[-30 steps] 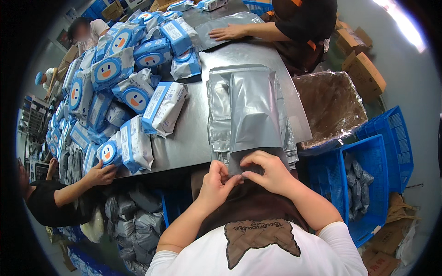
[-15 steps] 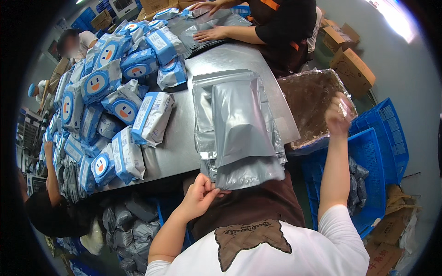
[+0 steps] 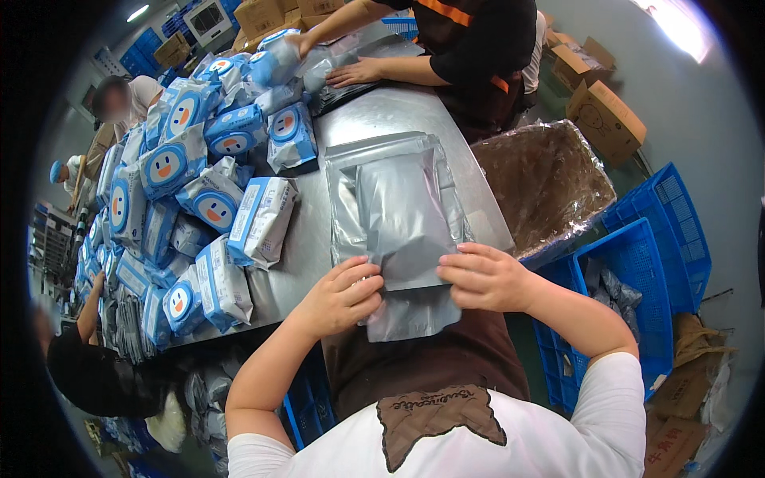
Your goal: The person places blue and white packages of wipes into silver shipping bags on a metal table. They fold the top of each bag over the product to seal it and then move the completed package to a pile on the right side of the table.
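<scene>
A stack of flat silver foil bags point(image 3: 398, 207) lies on the steel table point(image 3: 414, 111) in front of me. My left hand point(image 3: 341, 296) and my right hand point(image 3: 486, 277) both grip the near end of the top silver bag point(image 3: 402, 239), one at each side, fingers curled over its edge. The bag's near end hangs over the table edge toward my brown apron point(image 3: 430, 366).
Several blue and white wipe packs point(image 3: 199, 191) are piled on the left of the table. A box lined with clear plastic point(image 3: 550, 183) stands at my right, with blue crates point(image 3: 637, 271) beside it. Another person point(image 3: 462, 48) works across the table, others at the left.
My right hand came back from the plastic-lined box at the right and now grips the silver bag beside my left hand.
</scene>
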Action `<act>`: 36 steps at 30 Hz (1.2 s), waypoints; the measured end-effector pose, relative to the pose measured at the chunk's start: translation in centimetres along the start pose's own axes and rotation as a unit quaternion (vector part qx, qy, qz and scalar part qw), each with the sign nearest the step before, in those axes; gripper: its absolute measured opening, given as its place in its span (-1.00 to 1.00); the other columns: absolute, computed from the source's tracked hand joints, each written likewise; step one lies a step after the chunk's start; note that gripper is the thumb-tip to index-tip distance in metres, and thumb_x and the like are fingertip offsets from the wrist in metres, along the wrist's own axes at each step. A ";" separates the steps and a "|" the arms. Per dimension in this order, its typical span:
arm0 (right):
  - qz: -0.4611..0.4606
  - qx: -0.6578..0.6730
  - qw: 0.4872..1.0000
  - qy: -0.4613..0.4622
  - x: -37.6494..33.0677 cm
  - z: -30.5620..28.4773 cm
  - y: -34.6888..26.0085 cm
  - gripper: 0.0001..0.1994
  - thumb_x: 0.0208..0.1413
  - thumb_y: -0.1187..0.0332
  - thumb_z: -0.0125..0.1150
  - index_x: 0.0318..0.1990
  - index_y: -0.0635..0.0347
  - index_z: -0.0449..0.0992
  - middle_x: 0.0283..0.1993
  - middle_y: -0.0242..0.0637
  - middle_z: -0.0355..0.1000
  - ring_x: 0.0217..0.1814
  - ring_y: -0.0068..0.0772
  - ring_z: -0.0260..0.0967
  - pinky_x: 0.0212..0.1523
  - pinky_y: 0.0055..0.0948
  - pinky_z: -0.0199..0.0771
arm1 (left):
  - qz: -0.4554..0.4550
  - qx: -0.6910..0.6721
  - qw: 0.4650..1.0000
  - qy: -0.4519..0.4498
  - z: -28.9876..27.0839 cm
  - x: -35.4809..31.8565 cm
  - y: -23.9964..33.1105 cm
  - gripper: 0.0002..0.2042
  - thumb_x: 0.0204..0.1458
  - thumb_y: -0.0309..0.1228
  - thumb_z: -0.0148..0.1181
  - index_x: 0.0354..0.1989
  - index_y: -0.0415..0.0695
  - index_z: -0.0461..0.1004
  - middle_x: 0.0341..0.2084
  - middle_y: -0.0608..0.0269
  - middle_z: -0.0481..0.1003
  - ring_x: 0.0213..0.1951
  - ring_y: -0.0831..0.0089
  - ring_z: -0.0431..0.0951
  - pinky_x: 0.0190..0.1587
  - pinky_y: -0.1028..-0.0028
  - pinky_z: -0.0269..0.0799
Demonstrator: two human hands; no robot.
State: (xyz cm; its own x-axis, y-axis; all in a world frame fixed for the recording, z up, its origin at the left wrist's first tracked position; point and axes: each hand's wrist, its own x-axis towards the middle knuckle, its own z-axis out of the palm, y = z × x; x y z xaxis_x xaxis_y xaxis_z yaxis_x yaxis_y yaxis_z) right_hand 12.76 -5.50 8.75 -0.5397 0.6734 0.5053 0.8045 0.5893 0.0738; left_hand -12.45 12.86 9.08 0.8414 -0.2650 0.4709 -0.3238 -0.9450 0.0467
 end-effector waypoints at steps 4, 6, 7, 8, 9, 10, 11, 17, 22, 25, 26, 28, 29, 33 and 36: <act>0.390 0.355 0.832 0.175 0.0 2.1 -0.8 -0.86 0.07 0.42 0.16 -0.45 0.24 0.36 -0.35 -0.20 0.47 -0.29 -0.18 0.45 -0.26 -0.31 0.42 | -0.238 -0.243 0.925 0.170 2.1 -0.3 0.4 -0.92 -0.04 -0.51 0.13 -0.49 -0.25 0.41 -0.45 0.17 0.46 -0.30 0.13 0.54 -0.17 0.33 0.46; 0.591 0.416 0.673 0.157 0.5 3.1 -0.5 -0.82 0.09 0.40 0.19 -0.48 0.26 0.37 -0.41 -0.14 0.43 -0.39 -0.20 0.40 -0.35 -0.30 0.36 | -0.481 -0.264 0.796 0.257 3.8 0.5 1.7 -0.71 0.21 -0.39 -0.01 -0.52 -0.34 0.37 -0.71 0.23 0.31 -0.58 0.45 0.30 -0.47 0.39 0.22; 0.600 0.409 0.670 0.158 0.5 4.6 0.1 -0.83 0.07 0.41 0.20 -0.47 0.25 0.37 -0.44 -0.15 0.41 -0.41 -0.19 0.38 -0.36 -0.28 0.34 | -0.523 -0.296 0.756 0.260 4.7 1.1 1.5 -0.68 0.23 -0.36 -0.01 -0.53 -0.34 0.37 -0.72 0.24 0.28 -0.57 0.52 0.25 -0.50 0.40 0.18; 0.608 0.402 0.666 0.158 0.4 6.7 1.0 -0.84 0.06 0.42 0.20 -0.46 0.24 0.37 -0.46 -0.17 0.39 -0.43 -0.18 0.36 -0.38 -0.25 0.32 | -0.563 -0.326 0.713 0.262 5.4 1.6 1.0 -0.65 0.24 -0.34 -0.02 -0.55 -0.33 0.37 -0.74 0.26 0.25 -0.55 0.58 0.21 -0.52 0.41 0.15; 0.619 0.395 0.661 0.156 1.1 7.4 1.2 -0.85 0.05 0.43 0.21 -0.45 0.24 0.37 -0.48 -0.18 0.37 -0.45 -0.17 0.34 -0.40 -0.23 0.30 | -0.566 -0.324 0.725 0.223 6.0 1.8 0.4 -0.71 0.18 -0.36 0.06 -0.51 -0.33 0.33 -0.70 0.18 0.33 -0.58 0.46 0.32 -0.49 0.38 0.23; 0.620 0.306 0.711 0.130 1.1 7.4 0.8 -0.87 0.05 0.43 0.21 -0.41 0.23 0.38 -0.46 -0.18 0.36 -0.44 -0.17 0.35 -0.39 -0.24 0.31 | -0.569 -0.290 0.739 0.216 6.2 2.1 0.3 -0.74 0.16 -0.37 0.09 -0.49 -0.30 0.32 -0.67 0.20 0.34 -0.58 0.49 0.31 -0.47 0.41 0.24; 0.612 0.216 0.754 0.103 2.2 6.3 0.3 -0.88 0.04 0.43 0.21 -0.36 0.22 0.39 -0.43 -0.19 0.35 -0.42 -0.17 0.36 -0.37 -0.24 0.32 | -0.572 -0.252 0.752 0.209 6.2 2.4 0.1 -0.77 0.14 -0.38 0.11 -0.47 -0.27 0.31 -0.64 0.23 0.35 -0.57 0.51 0.31 -0.46 0.44 0.25; 0.459 -0.050 0.886 0.045 11.2 2.6 -2.5 -0.53 -0.02 0.34 0.20 0.13 -0.06 0.36 0.23 -0.01 0.17 0.21 0.07 0.19 0.06 -0.14 0.31 | -0.485 -0.112 0.840 0.214 6.0 1.1 -0.1 -0.78 -0.12 -0.54 0.26 -0.33 -0.21 0.33 -0.43 0.13 0.42 -0.50 0.43 0.42 -0.45 0.42 0.33; 0.559 0.226 0.797 0.035 9.4 2.3 1.5 -0.39 -0.05 0.24 0.15 0.27 -0.18 0.30 0.40 0.04 -0.03 0.35 0.04 0.06 0.26 -0.22 0.20 | -0.411 0.131 0.877 0.212 2.4 -1.0 -3.6 -0.76 -0.15 -0.44 0.29 -0.28 -0.12 0.41 -0.20 0.05 0.40 -0.08 0.12 0.38 -0.03 0.22 0.27; 0.577 0.552 0.499 0.336 1.2 -6.4 2.1 -0.36 -0.08 0.34 0.10 0.26 0.24 0.27 0.25 -0.11 0.28 0.23 -0.23 0.27 0.25 -0.27 0.25 | -0.503 0.283 0.803 0.149 -1.0 -5.5 -6.9 -0.52 -0.17 -0.25 0.37 -0.07 -0.20 0.41 0.12 -0.10 0.23 0.18 -0.06 0.15 0.22 0.05 0.09; 0.582 0.535 0.464 0.400 -3.1 -8.7 1.1 -0.37 -0.05 0.33 0.06 0.27 0.27 0.25 0.27 -0.11 0.25 0.24 -0.23 0.26 0.27 -0.27 0.24 | -0.519 0.320 0.785 0.108 -1.8 -7.8 -8.2 -0.32 -0.23 -0.15 0.41 0.10 -0.19 0.33 0.15 -0.16 0.19 0.17 -0.13 0.17 0.23 0.06 0.11; 0.605 0.366 0.540 0.457 -10.1 -13.7 -2.4 -0.41 0.00 0.37 0.03 0.28 0.25 0.25 0.29 -0.07 0.21 0.28 -0.17 0.24 0.30 -0.23 0.19 | -0.603 0.223 0.766 0.025 -2.8 -11.4 -9.2 -0.14 -0.27 -0.10 0.42 0.24 -0.20 0.20 0.20 -0.24 0.13 0.14 -0.20 0.20 0.22 0.07 0.14; 0.650 0.254 0.585 0.413 -14.3 -15.8 -4.0 -0.45 0.10 0.32 -0.01 0.29 0.25 0.23 0.33 -0.06 0.17 0.35 -0.13 0.15 0.30 -0.20 0.17 | -0.627 0.188 0.756 0.003 -3.1 -11.3 -9.1 -0.12 -0.28 -0.12 0.42 0.26 -0.20 0.17 0.19 -0.23 0.15 0.13 -0.17 0.23 0.20 0.09 0.17; 0.705 -0.325 0.622 0.108 -20.2 -15.9 -6.7 -0.39 0.17 0.12 0.14 0.32 0.16 0.18 0.35 -0.02 0.11 0.41 -0.06 0.01 0.33 -0.14 0.06 | -0.706 -0.092 0.692 0.118 -3.5 -11.0 -10.4 -0.10 -0.27 -0.23 0.40 0.31 -0.19 0.09 0.14 -0.17 0.26 0.09 0.00 0.36 0.11 0.21 0.30; 0.731 -0.017 0.659 0.179 -13.1 -11.0 -5.1 -0.37 0.05 0.24 0.26 0.29 0.13 0.23 0.35 -0.09 0.15 0.41 -0.08 0.02 0.35 -0.10 0.01 | -0.652 -0.408 0.552 0.323 -4.5 -9.5 -9.2 -0.12 -0.36 -0.35 0.42 0.27 -0.12 0.16 0.05 -0.05 0.36 0.01 0.19 0.44 0.06 0.33 0.35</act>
State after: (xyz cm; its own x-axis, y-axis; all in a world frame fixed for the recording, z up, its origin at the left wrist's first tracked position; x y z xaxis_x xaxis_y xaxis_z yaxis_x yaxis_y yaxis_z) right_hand 18.46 -22.26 11.20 0.9053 0.3577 0.2290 0.4085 -0.5856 -0.7002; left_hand -19.39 24.95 8.17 0.3454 0.9101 -0.2289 0.0661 0.2197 0.9733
